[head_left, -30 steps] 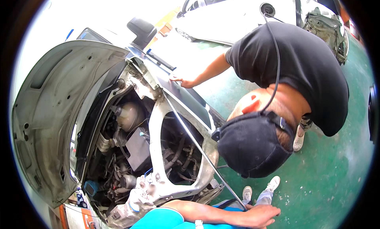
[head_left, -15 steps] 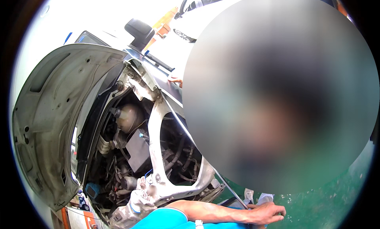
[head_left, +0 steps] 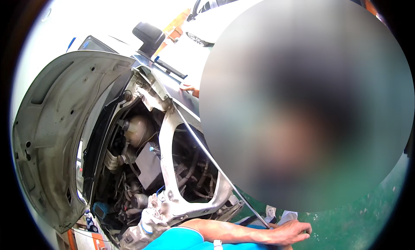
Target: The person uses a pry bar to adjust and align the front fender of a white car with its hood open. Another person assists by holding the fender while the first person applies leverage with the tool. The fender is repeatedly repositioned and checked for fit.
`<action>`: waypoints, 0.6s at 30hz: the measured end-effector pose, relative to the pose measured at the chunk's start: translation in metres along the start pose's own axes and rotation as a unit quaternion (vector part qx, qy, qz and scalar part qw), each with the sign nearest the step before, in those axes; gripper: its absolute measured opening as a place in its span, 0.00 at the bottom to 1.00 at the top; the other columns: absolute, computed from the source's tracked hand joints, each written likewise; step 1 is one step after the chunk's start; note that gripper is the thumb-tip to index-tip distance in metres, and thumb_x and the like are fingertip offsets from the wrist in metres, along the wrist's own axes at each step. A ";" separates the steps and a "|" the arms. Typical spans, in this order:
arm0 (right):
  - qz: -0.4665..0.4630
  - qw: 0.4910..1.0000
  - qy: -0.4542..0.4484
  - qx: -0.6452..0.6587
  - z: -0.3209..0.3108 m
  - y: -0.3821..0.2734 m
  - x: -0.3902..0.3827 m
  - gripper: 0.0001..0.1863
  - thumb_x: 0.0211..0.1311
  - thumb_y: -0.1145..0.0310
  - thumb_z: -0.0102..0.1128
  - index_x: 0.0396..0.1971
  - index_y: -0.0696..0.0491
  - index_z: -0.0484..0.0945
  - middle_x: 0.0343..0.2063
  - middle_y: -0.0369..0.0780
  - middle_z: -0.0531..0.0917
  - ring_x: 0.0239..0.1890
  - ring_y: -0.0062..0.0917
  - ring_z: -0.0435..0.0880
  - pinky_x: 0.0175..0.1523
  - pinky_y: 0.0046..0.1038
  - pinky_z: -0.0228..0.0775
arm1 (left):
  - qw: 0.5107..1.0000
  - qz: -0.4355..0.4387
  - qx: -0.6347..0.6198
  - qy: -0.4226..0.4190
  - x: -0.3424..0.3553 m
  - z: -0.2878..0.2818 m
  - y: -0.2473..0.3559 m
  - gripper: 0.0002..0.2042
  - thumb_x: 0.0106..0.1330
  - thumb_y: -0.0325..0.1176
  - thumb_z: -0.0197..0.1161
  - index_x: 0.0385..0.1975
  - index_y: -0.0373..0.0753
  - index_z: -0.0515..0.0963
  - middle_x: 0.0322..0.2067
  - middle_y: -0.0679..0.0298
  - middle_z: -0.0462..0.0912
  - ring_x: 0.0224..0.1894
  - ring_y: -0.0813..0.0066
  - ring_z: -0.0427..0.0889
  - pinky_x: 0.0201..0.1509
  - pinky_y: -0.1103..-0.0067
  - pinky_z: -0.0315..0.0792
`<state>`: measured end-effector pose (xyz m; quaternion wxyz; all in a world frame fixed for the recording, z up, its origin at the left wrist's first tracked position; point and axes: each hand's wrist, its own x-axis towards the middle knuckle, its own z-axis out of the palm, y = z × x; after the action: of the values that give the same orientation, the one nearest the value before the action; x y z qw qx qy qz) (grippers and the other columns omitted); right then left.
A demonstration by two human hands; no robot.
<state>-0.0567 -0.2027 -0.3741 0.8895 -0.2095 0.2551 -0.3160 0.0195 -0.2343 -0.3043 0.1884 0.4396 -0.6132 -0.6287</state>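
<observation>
My left hand [head_left: 290,233] is at the lower right, its arm crossing from a bright blue sleeve [head_left: 175,239]. The fingers are curled in; whatever they press on is hidden. A long thin metal rod [head_left: 215,161] slants down from the far corner of an opened vehicle front and ends from sight beside this wrist. I cannot tell whether the hand grips it. My right hand is not in view. Left of the rod lies the engine bay, with a rounded yellowish reservoir [head_left: 139,131], a grey box-shaped cover [head_left: 149,166] and a pale metal frame [head_left: 167,140].
The raised hood [head_left: 52,120] fills the left side. Another person's hand [head_left: 189,90] rests on the fender [head_left: 170,79]; a large blurred disc covers the right. Beyond are a black side mirror [head_left: 148,37] and a white car [head_left: 216,23]. Green floor [head_left: 341,228] shows at lower right.
The view has shifted slightly, so the vehicle sits a little further left. The other person's fingers show a bit more on the fender. My left hand stays in place.
</observation>
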 end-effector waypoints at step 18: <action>0.006 1.000 0.010 -0.004 0.001 -0.001 -0.009 0.31 0.46 0.69 0.65 0.55 0.64 0.75 0.36 0.44 0.81 0.33 0.29 0.80 0.41 0.27 0.73 | 0.997 -0.061 0.027 -0.038 -0.015 0.001 0.023 0.14 0.65 0.42 0.61 0.43 0.41 0.82 0.27 0.56 0.85 0.31 0.57 0.85 0.37 0.64 0.78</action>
<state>-0.0623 -0.1969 -0.3699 0.8880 -0.2081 0.2666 -0.3116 0.0200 -0.2260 -0.2781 0.1145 0.4564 -0.6089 -0.6387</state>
